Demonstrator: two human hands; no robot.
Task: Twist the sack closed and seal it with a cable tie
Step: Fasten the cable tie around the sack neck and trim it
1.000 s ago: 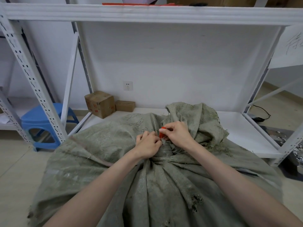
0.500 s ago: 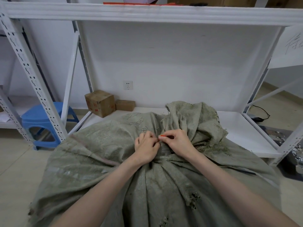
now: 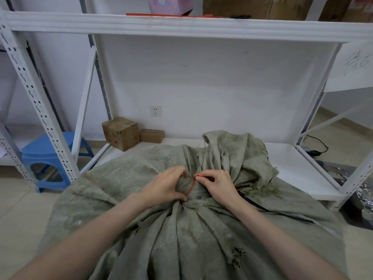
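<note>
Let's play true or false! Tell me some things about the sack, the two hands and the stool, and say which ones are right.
1. The right hand pinches the thin red cable tie. True.
2. The left hand lies flat on the floor. False: it grips the twisted neck of the grey-green woven sack.
3. The red cable tie lies against the sack's twisted neck. True.
4. The plastic stool is yellow. False: it is blue.

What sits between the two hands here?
In the head view, the twisted sack neck, gripped by the left hand, with the red cable tie across it, pinched by the right hand.
</note>
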